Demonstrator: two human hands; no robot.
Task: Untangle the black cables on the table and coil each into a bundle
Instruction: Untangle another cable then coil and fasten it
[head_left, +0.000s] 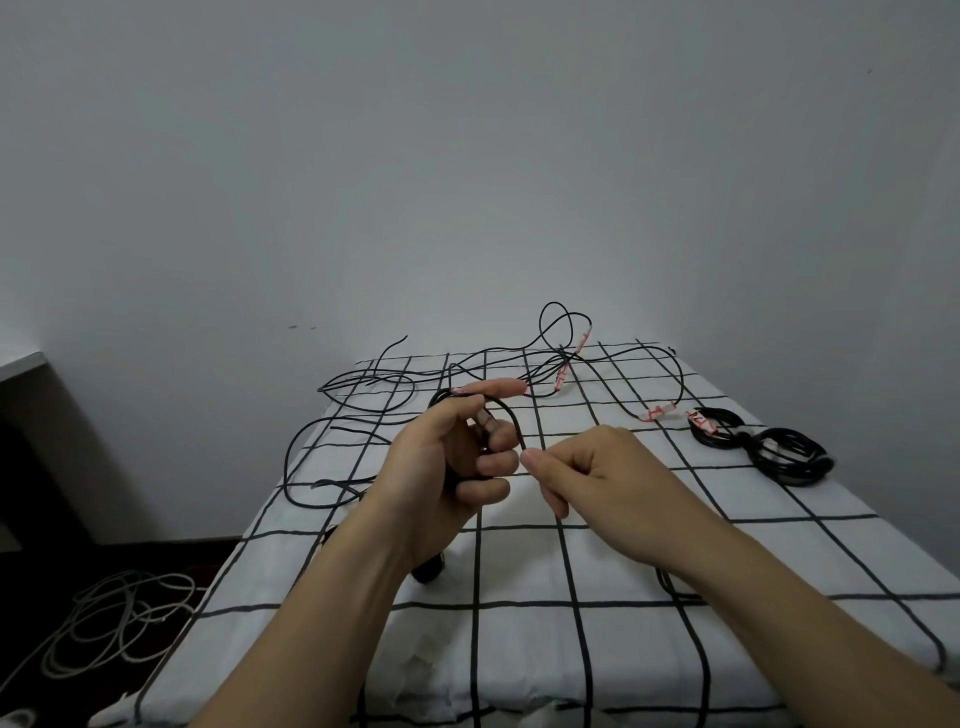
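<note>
Coiling is under way. The left hand (447, 467) has its fingers curled round a few loops of thin black cable (511, 415), held just above a table draped in a white cloth with a black grid (519, 649). Just beside it, the right hand (587, 467) pinches the same cable between thumb and forefinger.

More loose black cables (519, 364) lie tangled across the far end of the table, and some ends are wrapped in red-and-white tape (657, 413). Two coiled bundles (779, 452) sit near the right edge.

The cable looks light, limp and a little springy. Its loops would likely spring open unless gripped together. Taking hold of the free strand close to the coil, rather than at a taped end, seems the surest grip.
</note>
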